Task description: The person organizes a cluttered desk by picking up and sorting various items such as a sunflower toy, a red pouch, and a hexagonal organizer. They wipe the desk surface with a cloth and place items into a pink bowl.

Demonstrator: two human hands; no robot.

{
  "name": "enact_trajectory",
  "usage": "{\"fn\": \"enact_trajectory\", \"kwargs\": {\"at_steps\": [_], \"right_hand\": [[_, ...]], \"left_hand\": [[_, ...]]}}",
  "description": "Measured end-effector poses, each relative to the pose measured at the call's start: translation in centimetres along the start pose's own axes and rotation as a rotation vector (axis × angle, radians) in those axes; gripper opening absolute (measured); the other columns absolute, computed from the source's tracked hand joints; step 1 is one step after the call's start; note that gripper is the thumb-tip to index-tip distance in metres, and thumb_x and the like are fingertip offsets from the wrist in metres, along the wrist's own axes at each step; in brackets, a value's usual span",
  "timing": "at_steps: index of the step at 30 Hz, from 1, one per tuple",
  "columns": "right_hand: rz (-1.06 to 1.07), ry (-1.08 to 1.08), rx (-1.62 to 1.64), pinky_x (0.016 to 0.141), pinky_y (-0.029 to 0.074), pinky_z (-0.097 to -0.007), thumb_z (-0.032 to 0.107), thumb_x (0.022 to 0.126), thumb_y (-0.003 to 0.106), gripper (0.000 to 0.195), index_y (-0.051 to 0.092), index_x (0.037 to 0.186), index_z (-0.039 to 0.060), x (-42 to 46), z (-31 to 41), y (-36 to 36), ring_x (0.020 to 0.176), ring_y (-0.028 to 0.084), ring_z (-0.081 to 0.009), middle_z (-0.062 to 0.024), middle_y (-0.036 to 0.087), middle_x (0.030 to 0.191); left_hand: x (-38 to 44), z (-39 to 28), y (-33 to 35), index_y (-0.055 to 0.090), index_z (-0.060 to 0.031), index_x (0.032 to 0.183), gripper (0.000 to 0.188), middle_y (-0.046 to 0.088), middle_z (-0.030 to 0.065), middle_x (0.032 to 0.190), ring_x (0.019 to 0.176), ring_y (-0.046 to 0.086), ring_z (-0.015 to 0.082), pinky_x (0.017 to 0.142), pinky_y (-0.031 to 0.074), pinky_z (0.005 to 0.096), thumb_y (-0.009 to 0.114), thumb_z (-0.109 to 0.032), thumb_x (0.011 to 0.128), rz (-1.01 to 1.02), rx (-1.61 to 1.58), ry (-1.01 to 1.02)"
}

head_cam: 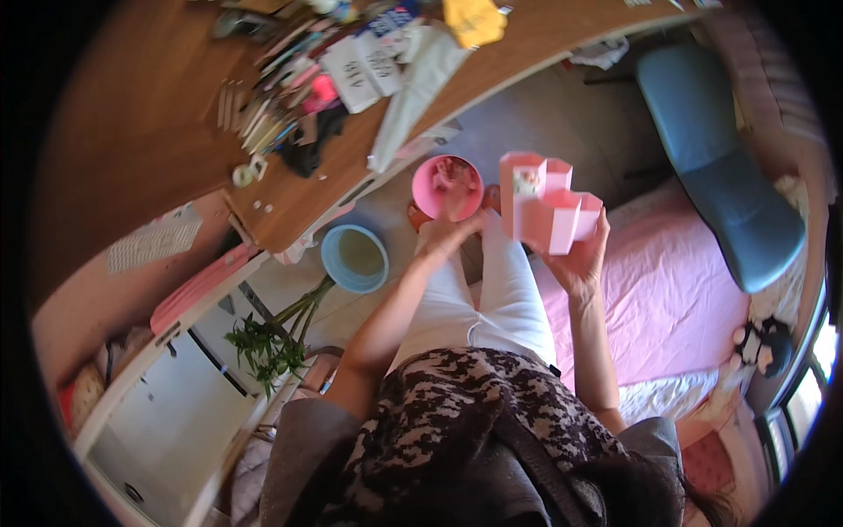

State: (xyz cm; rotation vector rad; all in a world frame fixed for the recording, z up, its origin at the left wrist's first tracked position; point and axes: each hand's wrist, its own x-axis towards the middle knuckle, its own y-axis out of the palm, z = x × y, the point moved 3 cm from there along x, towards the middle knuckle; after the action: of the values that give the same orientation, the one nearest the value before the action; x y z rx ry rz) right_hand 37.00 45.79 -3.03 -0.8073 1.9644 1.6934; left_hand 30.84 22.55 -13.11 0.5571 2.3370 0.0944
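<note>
My right hand [579, 263] grips the lower end of a pink pen organizer [527, 211] with several angular compartments and a small printed patch on one side. It is held over my right thigh, beside the bed. My left hand [458, 214] reaches over the near rim of a pink round bin [421, 191] on the floor by my feet. The fingers are blurred against crumpled pink and brown bits [454, 174] in the bin, so their grip does not show. The insides of the organizer's compartments are mostly hidden.
Pens, cards, papers and a yellow packet [474, 23] lie in a pile on the wooden desk [527, 39]. A blue bucket [355, 283] of murky liquid stands on the floor near a leafy plant [267, 349]. To the right are a blue chair [711, 158] and a pink-sheeted bed [658, 290].
</note>
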Motion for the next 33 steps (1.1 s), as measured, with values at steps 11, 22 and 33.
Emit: {"fn": "enact_trajectory", "kwargs": {"at_steps": [11, 22, 33], "right_hand": [[0.140, 0.050, -1.102, 0.112, 0.035, -0.0449, 0.057, 0.102, 0.039, 0.067, 0.039, 0.148, 0.0090, 3.1, -11.9, 9.4, 0.136, 0.043, -0.0235, -0.0094, 0.047, 0.147], [0.853, -1.242, -2.789, 0.087, 0.048, -0.0440, 0.004, 0.076, 0.067, 0.044, 0.067, 0.119, 0.0153, 17.0, -29.0, 16.9, 0.100, 0.057, -0.0297, -0.0080, 0.059, 0.116], [0.383, -0.472, -1.474, 0.089, 0.046, -0.0277, 0.013, 0.095, 0.065, 0.022, 0.066, 0.116, 0.0069, 17.8, -26.4, 21.0, 0.099, 0.059, -0.0090, 0.0012, 0.068, 0.100]], "left_hand": [[-15.6, -10.1, -6.9, 0.043, -0.0002, 0.138, 0.064, 0.061, 0.0119, 0.127, 0.116, 0.062, 0.0237, 0.098, 0.053, 0.0390, 0.070, -0.003, 0.080, -0.165, -0.249, 0.381], [-26.1, -9.1, -21.2, 0.031, -0.0051, 0.146, 0.065, 0.051, 0.0093, 0.137, 0.126, 0.052, 0.0216, 0.104, 0.045, 0.0360, 0.061, -0.001, 0.089, -0.572, -0.663, 0.370], [-27.9, -9.5, -28.0, 0.028, -0.0006, 0.148, 0.062, 0.046, 0.0118, 0.143, 0.132, 0.047, 0.0269, 0.110, 0.039, 0.0444, 0.055, -0.010, 0.093, -0.443, -0.655, 0.449]]}}
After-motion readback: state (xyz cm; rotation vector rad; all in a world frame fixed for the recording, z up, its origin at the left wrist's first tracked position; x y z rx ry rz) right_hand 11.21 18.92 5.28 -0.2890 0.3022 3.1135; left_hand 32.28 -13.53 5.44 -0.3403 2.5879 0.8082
